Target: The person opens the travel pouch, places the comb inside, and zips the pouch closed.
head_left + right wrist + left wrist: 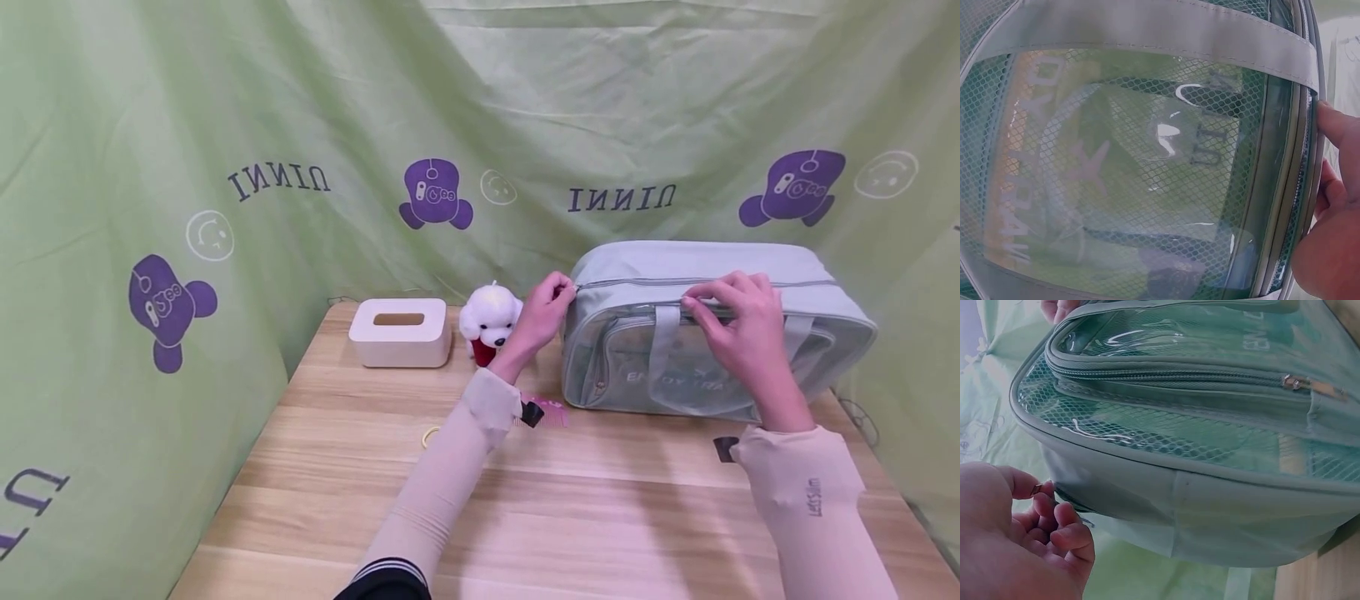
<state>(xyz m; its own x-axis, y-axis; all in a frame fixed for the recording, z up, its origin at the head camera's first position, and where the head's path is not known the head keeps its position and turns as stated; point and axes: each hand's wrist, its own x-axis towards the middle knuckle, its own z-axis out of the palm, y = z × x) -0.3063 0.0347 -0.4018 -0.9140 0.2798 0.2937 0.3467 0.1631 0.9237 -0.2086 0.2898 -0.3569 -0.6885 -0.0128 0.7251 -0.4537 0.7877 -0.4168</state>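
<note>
Wood-grain tabletop (600, 508) bears a pale grey-green zippered bag (692, 362) with see-through front.

Enclosed by a creased green curtain (337, 250) printed with purple figures (437, 192) and dark lettering (622, 198); furnished with a light wooden table (600, 517).

A small curtained-off corner is serving as the place here, more a screened booth than an open room. Green cloth (300, 92) is hanging along the far side and closing in left and right, its folds carrying purple cartoon figures (435, 192), smiley faces (211, 237) and reversed lettering (622, 198). A wood-grain bench (585, 508) is filling the space between. A tissue box (401, 343), a plush dog (492, 317) and a bag (697, 262) are lending it a homely look, though the cloth is hiding whether a home lies beyond.
</note>
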